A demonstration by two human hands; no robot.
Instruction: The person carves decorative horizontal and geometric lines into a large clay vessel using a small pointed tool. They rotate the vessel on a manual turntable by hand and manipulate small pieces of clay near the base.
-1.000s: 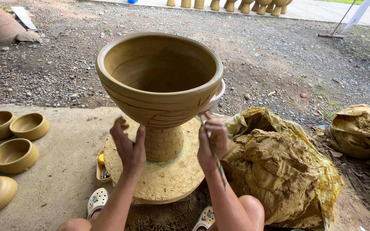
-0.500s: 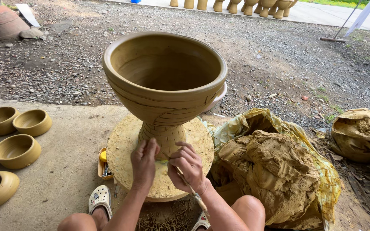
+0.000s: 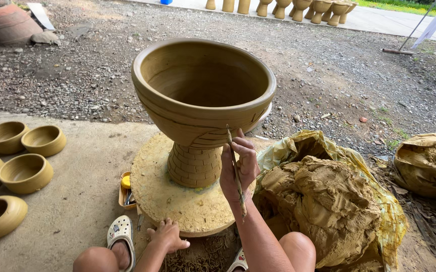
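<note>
Right hand (image 3: 238,168) grips stick (image 3: 236,171) at clay pot (image 3: 203,95) — clay heap (image 3: 323,201) beside, bowls (image 3: 24,171) left.

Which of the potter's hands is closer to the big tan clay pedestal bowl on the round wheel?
The right hand, holding a thin stick whose tip touches the big tan clay pedestal bowl. The left hand rests lower down, at the near edge of the round wheel, away from the bowl.
</note>
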